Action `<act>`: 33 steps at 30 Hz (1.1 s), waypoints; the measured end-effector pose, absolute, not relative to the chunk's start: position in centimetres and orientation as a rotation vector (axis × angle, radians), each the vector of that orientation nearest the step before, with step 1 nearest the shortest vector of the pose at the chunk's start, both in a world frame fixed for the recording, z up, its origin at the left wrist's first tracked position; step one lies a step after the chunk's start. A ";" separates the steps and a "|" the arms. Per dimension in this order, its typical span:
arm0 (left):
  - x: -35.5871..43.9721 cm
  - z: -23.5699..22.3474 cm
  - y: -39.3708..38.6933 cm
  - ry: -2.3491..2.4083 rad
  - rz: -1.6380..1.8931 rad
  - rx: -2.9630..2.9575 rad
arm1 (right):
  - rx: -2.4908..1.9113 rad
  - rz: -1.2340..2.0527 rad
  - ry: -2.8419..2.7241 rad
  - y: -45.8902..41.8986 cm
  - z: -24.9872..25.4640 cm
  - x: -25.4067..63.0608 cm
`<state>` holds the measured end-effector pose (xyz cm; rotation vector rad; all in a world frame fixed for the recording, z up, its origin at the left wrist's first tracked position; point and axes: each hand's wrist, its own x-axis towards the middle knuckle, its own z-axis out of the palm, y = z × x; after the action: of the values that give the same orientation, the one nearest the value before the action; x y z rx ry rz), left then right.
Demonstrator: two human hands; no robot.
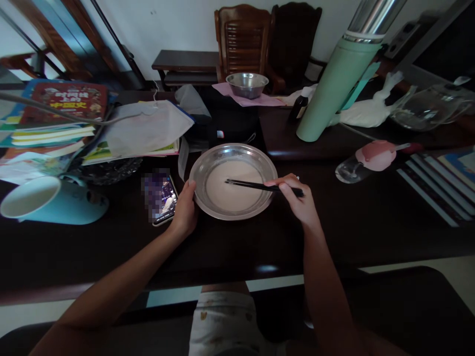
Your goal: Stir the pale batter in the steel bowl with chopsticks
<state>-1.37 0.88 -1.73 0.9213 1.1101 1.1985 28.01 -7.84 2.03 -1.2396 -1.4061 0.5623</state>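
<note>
A shallow metal basin (199,198) rests on the dark table in front of me, with a pale, off-white layer (237,195) across its bottom. My left hand (185,210) grips the basin's left rim, thumb on the edge and the other fingers hidden beneath. In my right hand (299,198), over the right rim, is a pair of black chopsticks (250,185). Their tips reach the pale layer near the basin's middle. Just left of my left hand lies a lit phone (166,200), partly blurred out.
At left stand a light blue mug (55,200) and stacked books (67,104). A small metal bowl (247,86) sits on pink paper behind. To the right are a tall green flask (332,94), a dark bottle (299,106), a pink-lidded clear cup (365,160) and more books (438,185).
</note>
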 end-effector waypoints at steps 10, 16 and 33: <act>-1.1 -1.4 0.7 1.124 1.200 0.882 | -1.211 0.610 -1.438 -7.8 2.1 28.0; -1.1 -1.3 0.8 1.125 1.203 0.877 | -1.267 0.527 -1.313 -8.0 1.9 28.1; -1.3 -1.4 0.8 1.121 1.204 0.887 | -1.225 0.613 -1.428 -7.8 1.9 28.0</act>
<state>-1.25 0.80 -1.40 0.8870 1.1208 1.2042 28.04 -7.83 1.92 -1.2246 -1.4285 0.6131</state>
